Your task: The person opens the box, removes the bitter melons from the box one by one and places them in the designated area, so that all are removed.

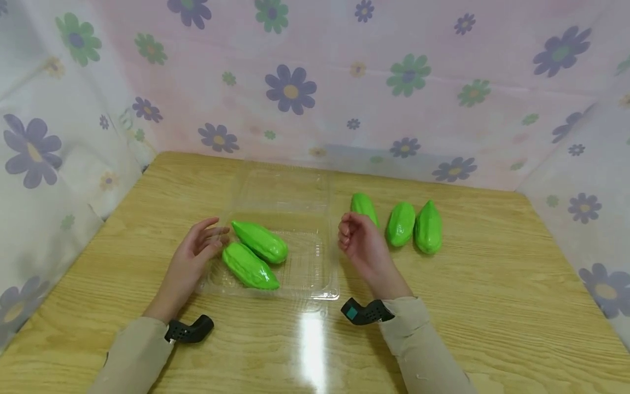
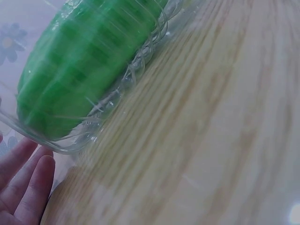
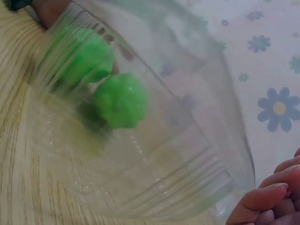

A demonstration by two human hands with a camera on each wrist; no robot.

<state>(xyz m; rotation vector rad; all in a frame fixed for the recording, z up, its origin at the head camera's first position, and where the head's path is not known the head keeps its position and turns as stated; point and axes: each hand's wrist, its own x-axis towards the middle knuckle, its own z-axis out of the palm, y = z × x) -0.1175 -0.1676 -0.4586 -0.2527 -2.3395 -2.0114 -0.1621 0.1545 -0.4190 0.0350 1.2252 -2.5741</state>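
Note:
A clear plastic clamshell box [image 1: 305, 273] lies on the table with its lid [image 1: 287, 186] folded back. Inside, toward its left, are two glossy green ridged, tapered fruits, one behind [image 1: 261, 241] and one in front [image 1: 250, 266]. My left hand [image 1: 194, 254] is at the box's left side, fingers relaxed; in the left wrist view its fingertips [image 2: 44, 164] are close to the box corner, and contact is hard to tell. Just off the right side my right hand [image 1: 364, 246] has loosely curled fingers and holds nothing. It partly hides another green fruit [image 1: 364, 207].
Two more green fruits stand to the right, one in the middle [image 1: 401, 224] and one farther right [image 1: 428, 229]. The wooden table [image 1: 492, 306] is bordered by floral cloth [image 1: 334, 142] at the back and on both sides. Each wrist wears a black band device [image 1: 366, 312].

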